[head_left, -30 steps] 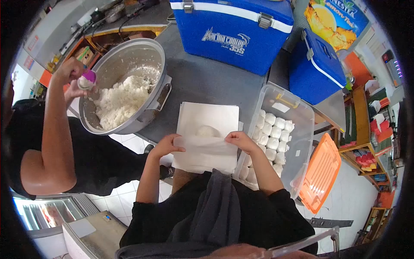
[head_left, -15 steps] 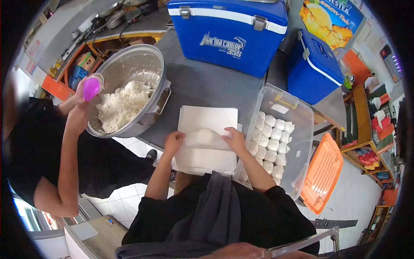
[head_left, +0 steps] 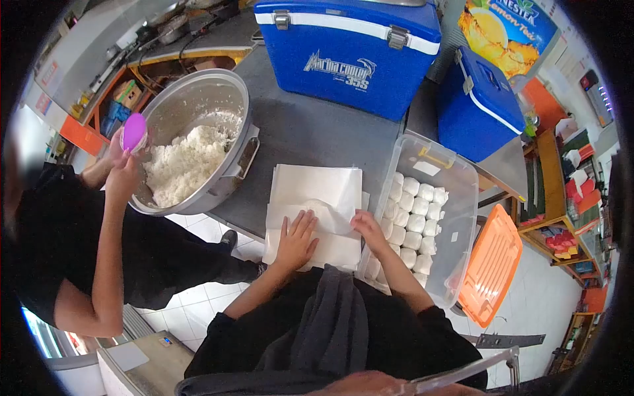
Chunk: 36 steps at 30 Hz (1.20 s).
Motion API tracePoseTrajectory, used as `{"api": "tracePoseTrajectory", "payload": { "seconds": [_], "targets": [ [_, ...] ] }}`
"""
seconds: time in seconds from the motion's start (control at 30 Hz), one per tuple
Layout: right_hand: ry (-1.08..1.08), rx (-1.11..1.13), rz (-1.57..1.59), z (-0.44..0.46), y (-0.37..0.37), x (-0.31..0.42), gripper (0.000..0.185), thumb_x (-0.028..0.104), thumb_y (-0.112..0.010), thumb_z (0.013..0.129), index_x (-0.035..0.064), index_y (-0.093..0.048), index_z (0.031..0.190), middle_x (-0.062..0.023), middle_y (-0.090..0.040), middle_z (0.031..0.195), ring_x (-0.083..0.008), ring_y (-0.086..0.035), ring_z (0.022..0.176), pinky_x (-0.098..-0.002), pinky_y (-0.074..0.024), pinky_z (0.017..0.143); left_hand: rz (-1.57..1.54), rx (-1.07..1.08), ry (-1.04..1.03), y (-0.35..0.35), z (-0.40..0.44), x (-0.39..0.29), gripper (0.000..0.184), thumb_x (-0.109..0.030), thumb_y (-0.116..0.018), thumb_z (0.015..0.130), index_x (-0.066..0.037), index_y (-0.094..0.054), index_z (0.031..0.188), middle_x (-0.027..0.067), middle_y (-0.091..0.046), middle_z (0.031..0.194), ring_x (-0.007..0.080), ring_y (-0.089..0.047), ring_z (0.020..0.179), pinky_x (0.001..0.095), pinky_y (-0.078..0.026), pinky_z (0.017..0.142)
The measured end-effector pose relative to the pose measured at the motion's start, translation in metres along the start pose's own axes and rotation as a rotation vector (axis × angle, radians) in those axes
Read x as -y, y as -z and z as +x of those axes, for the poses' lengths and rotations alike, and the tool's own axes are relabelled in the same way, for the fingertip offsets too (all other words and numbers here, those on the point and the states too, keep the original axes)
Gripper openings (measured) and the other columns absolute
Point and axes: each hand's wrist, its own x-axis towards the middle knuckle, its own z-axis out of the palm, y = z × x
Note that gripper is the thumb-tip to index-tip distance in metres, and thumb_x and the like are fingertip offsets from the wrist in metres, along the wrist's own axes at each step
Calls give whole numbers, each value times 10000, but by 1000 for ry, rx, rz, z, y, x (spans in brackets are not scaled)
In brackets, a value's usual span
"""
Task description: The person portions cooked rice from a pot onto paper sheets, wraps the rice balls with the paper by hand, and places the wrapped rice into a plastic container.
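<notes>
A stack of white paper sheets (head_left: 290, 181) lies on the grey table. Its top sheet is folded over a rounded rice portion (head_left: 316, 208), mostly covered by the paper. My left hand (head_left: 297, 239) lies flat on the folded paper, fingers spread, against the near side of the portion. At the right edge of the stack, my right hand (head_left: 370, 229) pinches the side of the top sheet. Right of it stands a clear plastic box (head_left: 456, 198) with several rows of white wrapped bundles (head_left: 415, 222).
A big metal pot (head_left: 236, 158) of white rice (head_left: 188, 162) stands left; a co-worker there holds a purple scoop (head_left: 135, 132). Two blue coolers (head_left: 350, 59) (head_left: 479, 105) stand at the back. An orange lid (head_left: 492, 270) leans beyond the box.
My left hand has moved from the paper's left edge onto the folded sheet and spread out. My right hand has shifted slightly right and down. The co-worker's hands with the scoop moved slightly left.
</notes>
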Motion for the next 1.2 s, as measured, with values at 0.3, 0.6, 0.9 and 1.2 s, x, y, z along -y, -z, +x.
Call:
{"api": "tracePoseTrajectory", "payload": {
  "seconds": [0.3,0.6,0.9,1.2],
  "targets": [
    [129,-214,-83,95,-23,56,368,66,-644,743,46,-490,1077,-38,-611,782,-142,-582,739,-285,-453,720,-79,11,-54,14,27,18,458,-199,-581,760,-76,-434,1176,75,-409,1275,243,-367,1191,501,-257,977],
    [778,-420,-743,-9,-24,113,115,8,-525,707,19,-574,810,-117,-599,849,-295,-567,810,-386,-451,732,95,-272,-224,42,97,34,180,-152,-585,747,-107,-637,913,84,-532,1158,273,-499,1039,440,-320,953],
    [846,418,-983,-14,-74,43,416,55,-541,750,-12,-470,1154,-184,-453,1210,-318,-360,1197,-413,-278,1018,22,220,-67,47,71,12,147,-152,-515,769,-111,-634,847,113,-636,840,289,-607,745,405,-480,639],
    [328,-229,-554,-15,-20,31,326,48,-520,755,-6,-501,1075,-199,-485,1094,-352,-459,1024,-392,-376,889,32,-114,-79,-9,16,-12,305,-112,-499,776,-38,-547,1068,178,-494,1208,329,-475,1125,396,-437,878]
  ]
}}
